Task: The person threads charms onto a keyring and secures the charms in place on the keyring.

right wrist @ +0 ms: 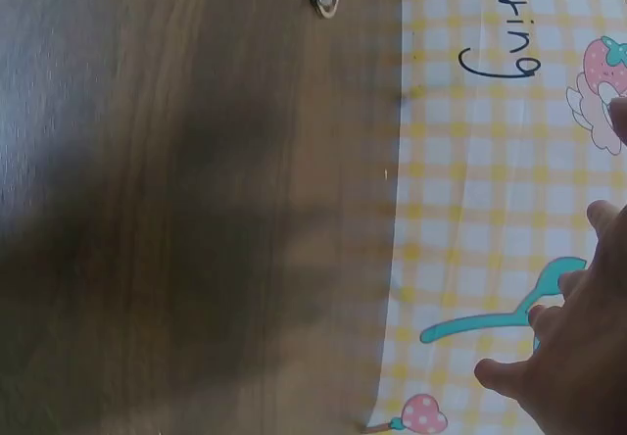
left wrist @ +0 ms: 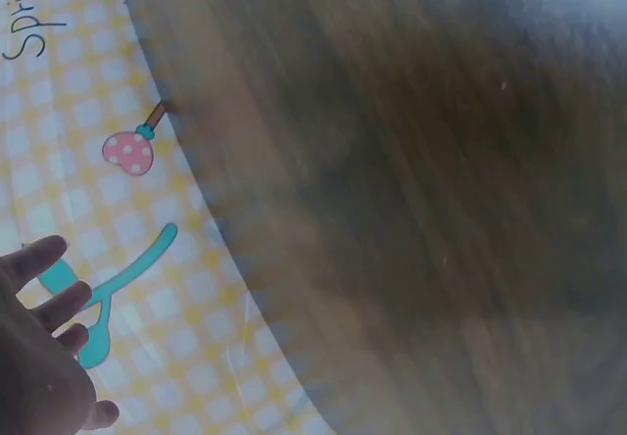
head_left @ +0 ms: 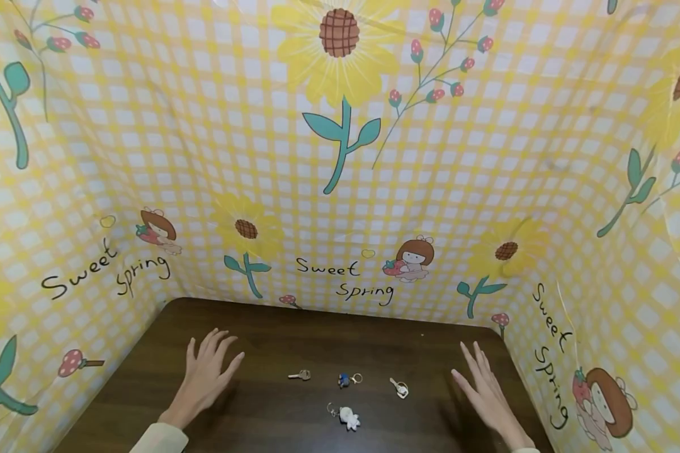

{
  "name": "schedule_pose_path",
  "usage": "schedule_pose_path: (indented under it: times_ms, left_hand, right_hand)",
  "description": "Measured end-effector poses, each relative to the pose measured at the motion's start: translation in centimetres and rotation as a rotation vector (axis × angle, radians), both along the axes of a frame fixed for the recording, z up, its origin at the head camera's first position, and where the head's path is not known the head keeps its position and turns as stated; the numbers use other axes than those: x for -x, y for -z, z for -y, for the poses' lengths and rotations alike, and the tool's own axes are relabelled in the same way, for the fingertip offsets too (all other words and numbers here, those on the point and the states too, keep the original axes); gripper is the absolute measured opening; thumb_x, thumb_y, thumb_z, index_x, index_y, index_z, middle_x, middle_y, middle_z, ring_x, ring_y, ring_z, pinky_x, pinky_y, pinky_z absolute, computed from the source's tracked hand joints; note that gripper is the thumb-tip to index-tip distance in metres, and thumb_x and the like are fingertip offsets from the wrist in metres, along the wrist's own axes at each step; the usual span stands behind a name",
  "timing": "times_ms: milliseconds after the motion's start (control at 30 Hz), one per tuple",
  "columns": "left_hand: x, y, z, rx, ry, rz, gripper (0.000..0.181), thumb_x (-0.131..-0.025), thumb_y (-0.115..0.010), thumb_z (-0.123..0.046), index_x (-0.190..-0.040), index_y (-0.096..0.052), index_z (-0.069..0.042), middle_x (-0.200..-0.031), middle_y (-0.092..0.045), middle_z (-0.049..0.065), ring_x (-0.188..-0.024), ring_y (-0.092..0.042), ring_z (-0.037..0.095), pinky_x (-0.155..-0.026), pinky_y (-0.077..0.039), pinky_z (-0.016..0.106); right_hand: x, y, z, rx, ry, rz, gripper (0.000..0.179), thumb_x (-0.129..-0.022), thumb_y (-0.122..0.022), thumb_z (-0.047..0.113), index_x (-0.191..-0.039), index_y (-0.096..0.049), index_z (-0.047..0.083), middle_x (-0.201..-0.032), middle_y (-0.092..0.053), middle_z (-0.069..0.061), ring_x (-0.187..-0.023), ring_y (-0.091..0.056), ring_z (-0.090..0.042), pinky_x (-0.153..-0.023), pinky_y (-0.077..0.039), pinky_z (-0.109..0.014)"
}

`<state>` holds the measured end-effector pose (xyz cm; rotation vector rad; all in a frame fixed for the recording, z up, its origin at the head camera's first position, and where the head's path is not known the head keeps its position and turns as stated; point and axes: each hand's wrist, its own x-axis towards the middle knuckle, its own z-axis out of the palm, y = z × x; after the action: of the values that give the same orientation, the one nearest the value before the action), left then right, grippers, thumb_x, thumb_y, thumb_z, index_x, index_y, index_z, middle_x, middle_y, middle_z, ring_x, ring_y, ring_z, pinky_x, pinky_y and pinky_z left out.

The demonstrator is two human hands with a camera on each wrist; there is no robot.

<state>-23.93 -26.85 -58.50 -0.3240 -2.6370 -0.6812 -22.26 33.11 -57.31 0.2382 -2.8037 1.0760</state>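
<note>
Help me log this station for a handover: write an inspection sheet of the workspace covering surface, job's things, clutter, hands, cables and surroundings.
Surface: dark wood-look tabletop, rounded at its far corners.
Job's things: key, blue figure keychain and key-like metal piece in a rough row; white figure keychain nearer the person. All lie apart.
Clutter: tiny pale speck towards the far edge, too small to identify.
Hands: left hand and right hand hold nothing, one on each side of the small things.
Cables: nothing seen.
Surroundings: flower-printed, yellow-and-white checked cloth rising at the far side, left and right.
</note>
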Motion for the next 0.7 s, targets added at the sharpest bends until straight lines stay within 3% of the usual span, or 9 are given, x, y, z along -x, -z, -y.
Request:
schedule_pose_path:
  times_ms: [133,433,567,700]
  left_hand:
    - [-0.4,0.6,-0.4,0.013,0.014,-0.028,0.041,-0.105,-0.065,-0.031,-0.135,-0.06,-0.003,-0.144,-0.051,0.026,-0.142,-0.035,0.05,-0.111,-0.012,0.081]
    - [-0.7,1.0,-3.6,0.007,0.073,-0.188,0.037,-0.091,-0.081,-0.008,-0.123,-0.066,0.002,-0.127,-0.062,0.022,-0.128,-0.053,0.049,-0.108,-0.031,0.077]
    - [-0.6,0.9,-4.7,-0.003,0.115,-0.267,0.034,-0.087,-0.084,-0.002,-0.116,-0.067,0.001,-0.117,-0.065,0.018,-0.115,-0.061,0.044,-0.101,-0.044,0.068]
    - [-0.7,0.7,-5.6,-0.005,0.129,-0.28,0.033,-0.085,-0.086,-0.001,-0.112,-0.068,-0.003,-0.11,-0.066,0.012,-0.107,-0.065,0.036,-0.092,-0.053,0.057]
  right_hand:
    - [0.3,0.7,1.2,0.027,-0.035,-0.024,0.074,-0.109,-0.059,0.039,-0.17,-0.022,0.02,-0.173,-0.004,-0.029,-0.153,-0.008,-0.061,-0.105,-0.017,-0.089]
    - [0.4,1.9,3.7,0.086,-0.087,-0.041,0.074,-0.107,-0.065,0.032,-0.168,-0.027,0.012,-0.17,-0.01,-0.033,-0.147,-0.021,-0.066,-0.102,-0.028,-0.087]
    - [0.5,2.5,4.6,0.09,-0.098,-0.074,0.072,-0.105,-0.069,0.024,-0.165,-0.031,0.008,-0.167,-0.018,-0.034,-0.146,-0.027,-0.064,-0.103,-0.032,-0.084]
    - [0.6,3.2,5.5,0.105,-0.094,-0.115,0.069,-0.103,-0.072,0.017,-0.161,-0.038,0.003,-0.163,-0.027,-0.036,-0.144,-0.033,-0.063,-0.104,-0.035,-0.081]
